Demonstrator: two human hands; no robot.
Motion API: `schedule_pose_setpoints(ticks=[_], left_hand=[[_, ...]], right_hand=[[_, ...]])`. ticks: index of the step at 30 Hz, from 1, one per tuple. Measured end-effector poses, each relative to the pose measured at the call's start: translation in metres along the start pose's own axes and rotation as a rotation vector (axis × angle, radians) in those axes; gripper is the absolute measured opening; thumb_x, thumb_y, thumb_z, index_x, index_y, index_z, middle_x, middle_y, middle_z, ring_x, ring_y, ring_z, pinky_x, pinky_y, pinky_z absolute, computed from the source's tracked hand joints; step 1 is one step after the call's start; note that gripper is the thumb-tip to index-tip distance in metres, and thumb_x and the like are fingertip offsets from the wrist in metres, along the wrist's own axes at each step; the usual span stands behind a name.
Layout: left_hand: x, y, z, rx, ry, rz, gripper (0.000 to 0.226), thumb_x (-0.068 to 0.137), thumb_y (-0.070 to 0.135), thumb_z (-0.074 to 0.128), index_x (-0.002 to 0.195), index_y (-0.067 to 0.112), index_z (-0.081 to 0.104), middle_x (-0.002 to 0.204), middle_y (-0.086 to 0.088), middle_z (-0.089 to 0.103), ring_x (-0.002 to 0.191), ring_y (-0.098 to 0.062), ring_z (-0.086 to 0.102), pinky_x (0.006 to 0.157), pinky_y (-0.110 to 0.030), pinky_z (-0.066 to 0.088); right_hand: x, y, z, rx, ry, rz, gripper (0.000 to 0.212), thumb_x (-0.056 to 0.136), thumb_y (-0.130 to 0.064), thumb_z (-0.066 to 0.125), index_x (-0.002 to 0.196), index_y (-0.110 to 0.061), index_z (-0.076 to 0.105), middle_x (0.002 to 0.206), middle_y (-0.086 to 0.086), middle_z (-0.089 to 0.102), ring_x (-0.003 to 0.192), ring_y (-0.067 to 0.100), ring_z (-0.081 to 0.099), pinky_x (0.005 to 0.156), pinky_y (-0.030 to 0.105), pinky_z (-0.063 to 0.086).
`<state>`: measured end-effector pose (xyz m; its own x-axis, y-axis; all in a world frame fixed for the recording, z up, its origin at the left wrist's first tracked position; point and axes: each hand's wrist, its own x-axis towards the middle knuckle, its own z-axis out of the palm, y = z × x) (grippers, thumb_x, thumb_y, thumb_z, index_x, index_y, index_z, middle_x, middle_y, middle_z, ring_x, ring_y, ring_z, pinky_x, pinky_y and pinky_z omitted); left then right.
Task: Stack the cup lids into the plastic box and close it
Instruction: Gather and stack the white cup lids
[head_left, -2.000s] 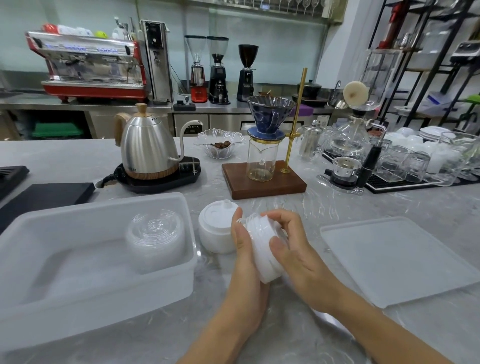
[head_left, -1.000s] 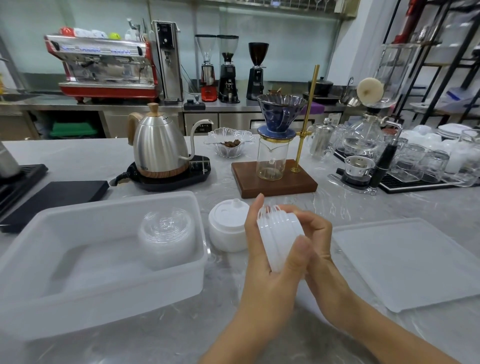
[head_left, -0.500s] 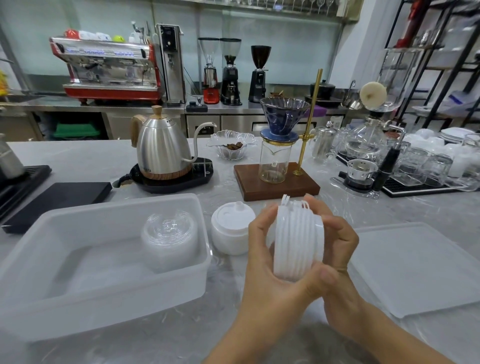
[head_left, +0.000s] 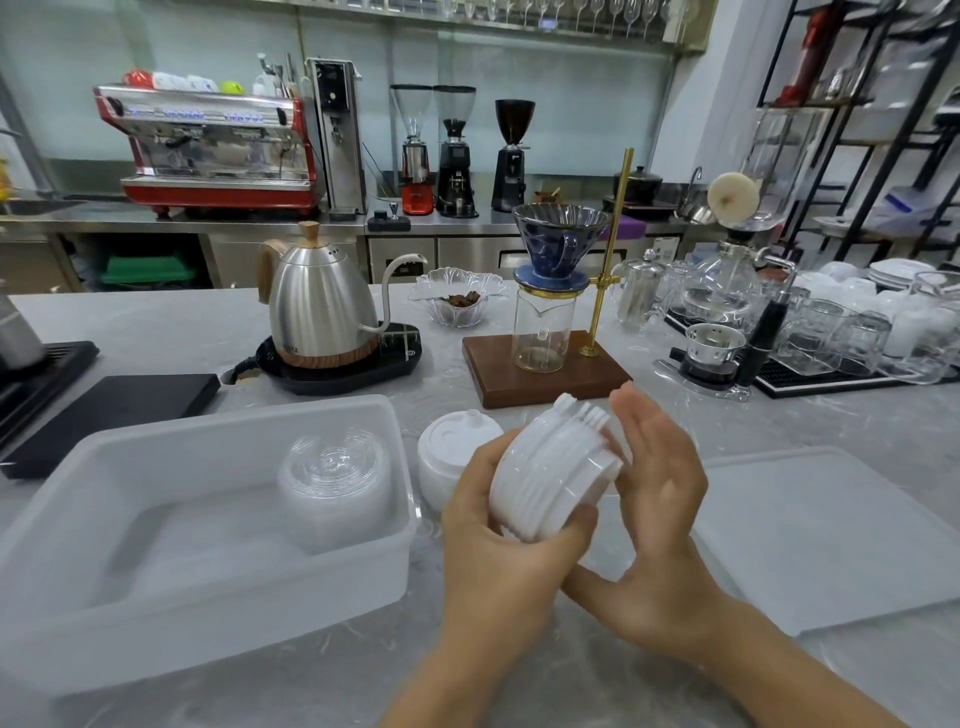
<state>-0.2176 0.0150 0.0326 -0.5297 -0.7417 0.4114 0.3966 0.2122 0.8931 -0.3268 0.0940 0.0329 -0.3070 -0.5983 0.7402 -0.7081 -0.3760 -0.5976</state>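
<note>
A: How far along is the packing?

B: Partway, I'd judge. One clear lid stack (head_left: 335, 480) is sitting in the plastic box (head_left: 156, 587) at near left. Another white stack (head_left: 457, 462) is waiting on the surface (head_left: 519, 691) just right of the box, and the box cover (head_left: 826, 535) is lying at the right, so closing is pending.

A: And the hands?

B: The left hand (head_left: 498, 545) is gripping a sideways stack of white lids (head_left: 556, 478) above the surface, while the right hand (head_left: 660, 499) is standing open, palm pressing the stack's far end.

Bright even indoor light, soft shadows, mild glare on steel, wide-angle edge bending
</note>
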Motion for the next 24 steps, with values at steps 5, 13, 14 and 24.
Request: schedule_pose_setpoints(ticks=[5,13,14,24], left_hand=[[0.002,0.000,-0.005,0.031,-0.062,0.013,0.054,0.069,0.002,0.090,0.102,0.040,0.071,0.100,0.007,0.077,0.094,-0.013,0.072,0.079,-0.018,0.056],[0.002,-0.002,-0.005,0.020,-0.086,-0.010,0.043,0.074,0.009,0.092,0.096,0.036,0.067,0.097,0.001,0.072,0.091,-0.021,0.069,0.077,-0.028,0.059],[0.002,-0.003,-0.006,0.013,-0.089,-0.018,0.042,0.074,0.010,0.092,0.097,0.034,0.066,0.098,0.000,0.072,0.092,-0.022,0.069,0.077,-0.029,0.059],[0.004,-0.007,-0.007,0.144,-0.059,-0.017,0.041,0.067,0.014,0.089,0.085,0.031,0.057,0.078,0.009,0.064,0.069,-0.002,0.057,0.059,-0.015,0.046]], right_hand=[[-0.004,0.009,-0.021,0.359,-0.109,0.131,0.098,0.079,-0.008,0.063,0.157,-0.019,0.006,0.164,0.009,0.021,0.151,0.030,0.021,0.120,0.050,0.024],[0.000,0.006,-0.023,0.270,-0.012,0.165,0.047,0.085,-0.013,0.069,0.128,-0.011,0.050,0.144,0.012,0.052,0.131,0.032,0.052,0.105,0.043,0.046],[0.000,0.006,-0.024,0.269,-0.014,0.160,0.045,0.085,-0.013,0.069,0.126,-0.013,0.050,0.145,0.012,0.052,0.132,0.032,0.051,0.105,0.043,0.046],[0.000,0.003,-0.025,0.181,-0.034,0.091,0.038,0.082,-0.027,0.080,0.109,-0.023,0.054,0.140,0.007,0.056,0.132,0.031,0.051,0.107,0.042,0.044]])
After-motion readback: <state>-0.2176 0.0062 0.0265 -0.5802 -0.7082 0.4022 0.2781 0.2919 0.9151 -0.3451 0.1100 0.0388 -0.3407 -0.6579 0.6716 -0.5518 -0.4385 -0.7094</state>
